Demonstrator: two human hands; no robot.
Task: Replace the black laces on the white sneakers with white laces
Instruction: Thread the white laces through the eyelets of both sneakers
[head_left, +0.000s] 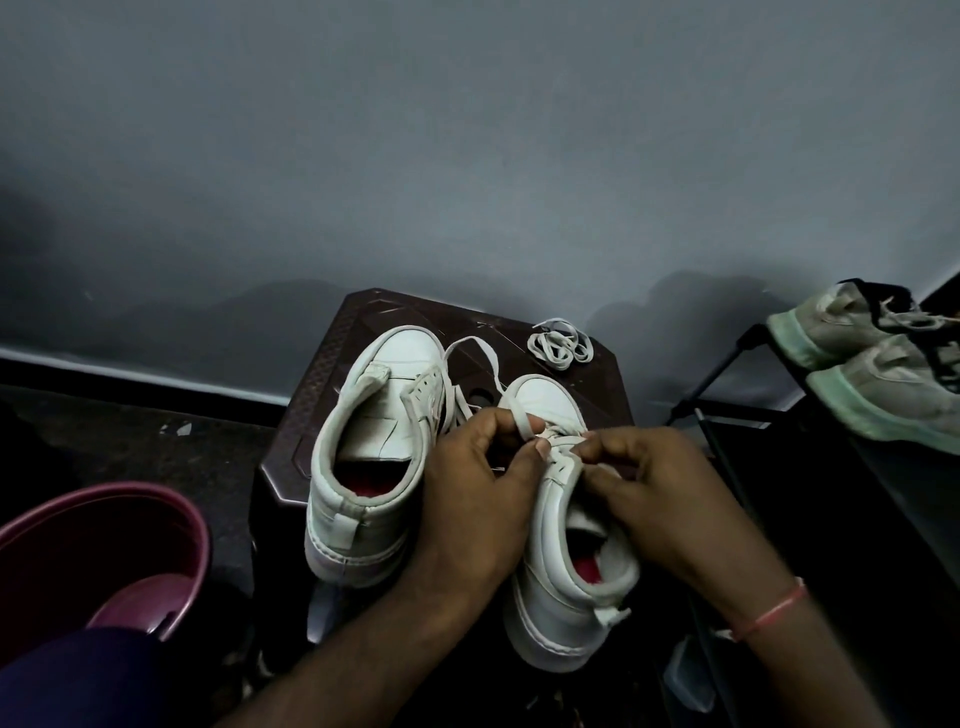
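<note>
A maroon plastic bucket (174, 506) stands on the floor to the left of the dark brown plastic stool (332, 364) that carries the work. At the stool's left edge sits the left white high-top sneaker (374, 447), tongue pulled open; I see no lace crossing its eyelets.

The left hand (478, 499) has its fingers curled, with thumb and forefinger pinching a flat white lace (470, 339) at the low eyelets of the right white high-top sneaker (550, 571), which sits at the stool's front right. The slack of that lace loops away between the two toes. The right hand (660, 493) is also curled tight, its fingertips nipping the same lace on the other side of the eyelet row.

The step looks like threading the first crossings. To do it well, keep the lace flat and untwisted, even up both ends, and snug each crossing before the next.

A coiled spare white lace (558, 351) lies at the far right corner. Grey-green sneakers with black laces (883, 395) rest on a black metal rack (727, 358) at the right.
</note>
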